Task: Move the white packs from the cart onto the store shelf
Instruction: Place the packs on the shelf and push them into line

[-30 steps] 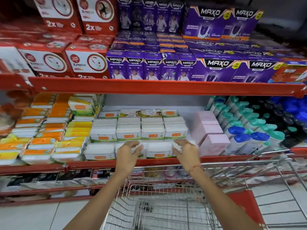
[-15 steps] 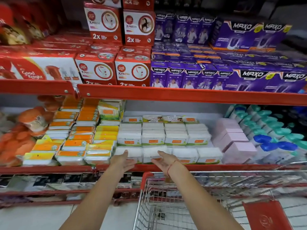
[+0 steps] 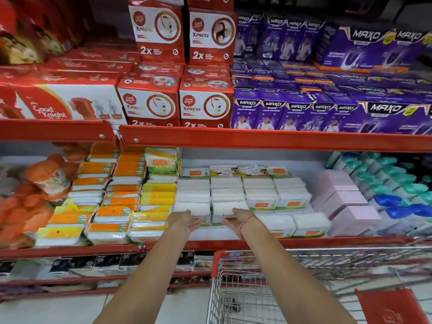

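Rows of white packs (image 3: pixel 260 198) with orange labels fill the middle of the store shelf (image 3: pixel 327 242). My left hand (image 3: pixel 184 222) is palm-up at the front of one white pack (image 3: pixel 192 209), its fingertips tucked under the pack. My right hand (image 3: pixel 237 219), a red thread on its wrist, does the same at the neighbouring white pack (image 3: pixel 230 209). These two packs sit a little further back than the front-row packs (image 3: pixel 308 224) to the right. The wire cart (image 3: pixel 233 298) stands below my arms; I see no white packs in it.
Orange and yellow packs (image 3: pixel 112 211) are stacked left of the white ones, with pink boxes (image 3: pixel 350 206) and capped bottles (image 3: pixel 397 202) to the right. Red and purple boxes fill the upper shelf (image 3: pixel 257 139). A red flap (image 3: pixel 388 309) hangs on the cart.
My view and both hands have shifted left, from the right end of the front row to its left end. The hands went from open in the air to touching two packs there.
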